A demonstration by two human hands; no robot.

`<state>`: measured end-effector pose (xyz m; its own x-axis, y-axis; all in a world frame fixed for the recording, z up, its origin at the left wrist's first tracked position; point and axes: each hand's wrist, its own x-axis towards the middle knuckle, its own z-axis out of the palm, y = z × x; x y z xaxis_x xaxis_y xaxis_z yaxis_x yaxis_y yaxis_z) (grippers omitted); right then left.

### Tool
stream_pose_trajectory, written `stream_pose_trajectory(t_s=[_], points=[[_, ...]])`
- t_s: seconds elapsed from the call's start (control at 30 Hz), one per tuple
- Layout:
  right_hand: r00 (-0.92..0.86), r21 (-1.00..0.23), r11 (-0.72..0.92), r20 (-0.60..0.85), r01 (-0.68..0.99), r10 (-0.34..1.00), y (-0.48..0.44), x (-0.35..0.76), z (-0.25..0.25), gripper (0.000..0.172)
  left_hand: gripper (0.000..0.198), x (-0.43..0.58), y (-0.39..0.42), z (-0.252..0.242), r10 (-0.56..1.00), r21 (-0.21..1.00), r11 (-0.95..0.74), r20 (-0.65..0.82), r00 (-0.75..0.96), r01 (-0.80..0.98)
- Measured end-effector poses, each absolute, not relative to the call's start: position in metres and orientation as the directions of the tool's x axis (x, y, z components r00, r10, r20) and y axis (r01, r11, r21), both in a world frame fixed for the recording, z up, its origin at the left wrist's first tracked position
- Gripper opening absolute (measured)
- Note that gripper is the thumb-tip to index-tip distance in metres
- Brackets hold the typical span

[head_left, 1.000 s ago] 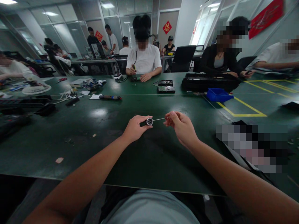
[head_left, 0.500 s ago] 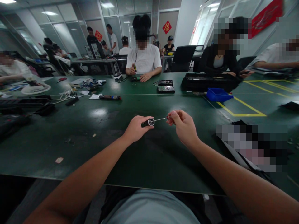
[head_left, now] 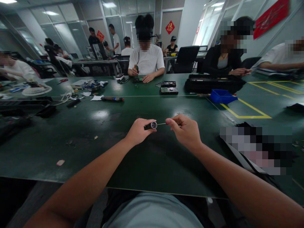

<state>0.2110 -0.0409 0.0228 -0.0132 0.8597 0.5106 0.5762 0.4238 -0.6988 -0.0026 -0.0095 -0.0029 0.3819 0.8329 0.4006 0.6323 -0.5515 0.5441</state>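
Above the middle of the green table (head_left: 99,148), my left hand (head_left: 137,130) is closed round a short dark cylinder with a silver end (head_left: 151,125), likely a tool handle. A thin metal rod (head_left: 161,123) sticks out of that silver end toward the right. My right hand (head_left: 187,131) pinches the rod's far end between thumb and fingers. Both hands hover just over the table surface, close together.
A blue bin (head_left: 222,96) and a long black case (head_left: 213,83) lie at the far right. Hard drives (head_left: 168,87) and a pen-like tool (head_left: 112,99) lie mid-table. A white fan (head_left: 36,90) and cables sit far left. A person in white (head_left: 146,60) works opposite; others sit around.
My right hand has moved left toward the left hand, so less of the rod shows between them. The left hand has barely shifted.
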Motion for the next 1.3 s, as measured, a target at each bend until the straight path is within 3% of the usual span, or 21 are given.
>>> stream_pose_trajectory(t_s=[0.1,0.27,0.43,0.83,1.0,1.13,1.3], points=[[-0.055,-0.682,0.478,0.542,0.553,0.839,-0.041,0.211,0.021,0.021,0.037,-0.003,-0.010,-0.003,0.835,0.543,-0.548,0.399,0.378,0.637],[-0.154,-0.666,0.519,0.527,0.537,0.836,-0.042,0.212,0.021,0.022,0.037,-0.004,-0.009,-0.003,0.844,0.549,-0.535,0.388,0.371,0.642],[-0.114,-0.681,0.424,0.451,0.597,0.885,-0.041,0.213,0.022,0.034,0.035,-0.004,-0.008,-0.005,0.844,0.556,-0.535,0.386,0.372,0.636],[-0.091,-0.729,0.433,0.459,0.531,0.884,-0.042,0.211,0.022,0.021,0.037,-0.005,-0.007,-0.006,0.847,0.547,-0.530,0.376,0.376,0.648],[-0.048,-0.829,0.422,0.436,0.368,0.898,-0.038,0.211,0.019,0.016,0.036,-0.005,-0.008,-0.005,0.852,0.544,-0.522,0.376,0.364,0.657],[-0.014,-0.901,0.379,0.385,0.209,0.923,-0.033,0.209,0.016,0.022,0.037,-0.005,-0.008,-0.004,0.854,0.562,-0.518,0.384,0.351,0.645],[0.047,-0.973,0.200,0.196,-0.111,0.980,-0.020,0.209,0.006,0.028,0.037,-0.005,-0.004,-0.005,0.792,0.559,-0.610,0.450,0.412,0.562]])
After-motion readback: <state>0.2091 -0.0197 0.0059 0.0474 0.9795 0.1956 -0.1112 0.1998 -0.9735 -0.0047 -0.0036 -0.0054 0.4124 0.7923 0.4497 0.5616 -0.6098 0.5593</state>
